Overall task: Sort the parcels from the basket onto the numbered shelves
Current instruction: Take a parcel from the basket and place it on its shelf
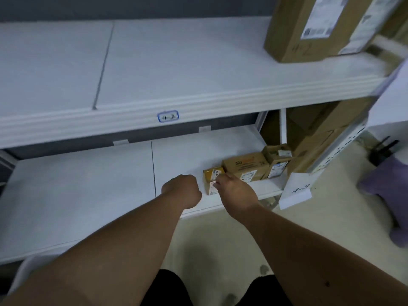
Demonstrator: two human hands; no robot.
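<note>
— Where are the hands?
— Both reach over the front edge of the lower shelf (88, 195). The left hand (182, 191) is curled into a fist with nothing in it, just left of the small yellow parcel (211, 174).
— And the right hand (234, 191)?
— It is at that parcel, fingers bent down against its near face; whether they pinch it or only touch it I cannot tell.
— Where does the parcel sit?
— Near the front edge of the lower shelf, toward its right end. Just behind and right of it stands a brown box (245, 165), then a smaller carton (277, 160) at the right end.
— Any open room?
— The whole left stretch of the lower shelf is bare, from the seam leftward. The upper shelf (176, 69), tagged by a blue-framed label (168, 116) on its front edge, is bare except for a large carton (309, 27) at its right back corner.
— Anything else?
— A white card (297, 191) hangs by the right upright.
</note>
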